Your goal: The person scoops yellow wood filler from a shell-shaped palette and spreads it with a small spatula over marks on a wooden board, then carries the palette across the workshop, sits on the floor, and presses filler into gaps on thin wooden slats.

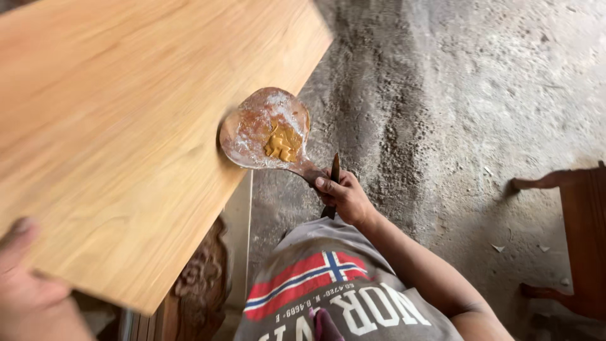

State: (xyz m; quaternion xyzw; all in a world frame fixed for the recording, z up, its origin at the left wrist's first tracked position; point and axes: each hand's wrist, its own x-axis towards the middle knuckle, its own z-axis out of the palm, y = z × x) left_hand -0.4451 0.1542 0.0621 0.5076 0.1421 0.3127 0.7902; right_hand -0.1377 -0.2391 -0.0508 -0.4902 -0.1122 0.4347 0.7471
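- Gripping the handle of a round wooden paddle (268,131), the right hand (344,197) is closed, with a dark thin tool (334,173) clamped alongside.
- The paddle's long axis runs from the hand up-left; its blade, carrying yellow-brown putty (282,143), touches the edge of the pale wooden board (120,126).
- The left hand (28,284) grasps the board's near corner, thumb on top.
- A carved dark piece (202,281) sits below; a dark furniture leg (568,183) stands well apart on the dusty concrete floor (454,95).

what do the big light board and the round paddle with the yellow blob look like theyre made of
The large pale board looks like wood or wood veneer: honey-coloured, smooth, with long grain lines. The round brown paddle held in the right hand seems to be worn wood crusted with whitish residue. The mustard-yellow blob on it looks like soft putty or filler, though that is uncertain.
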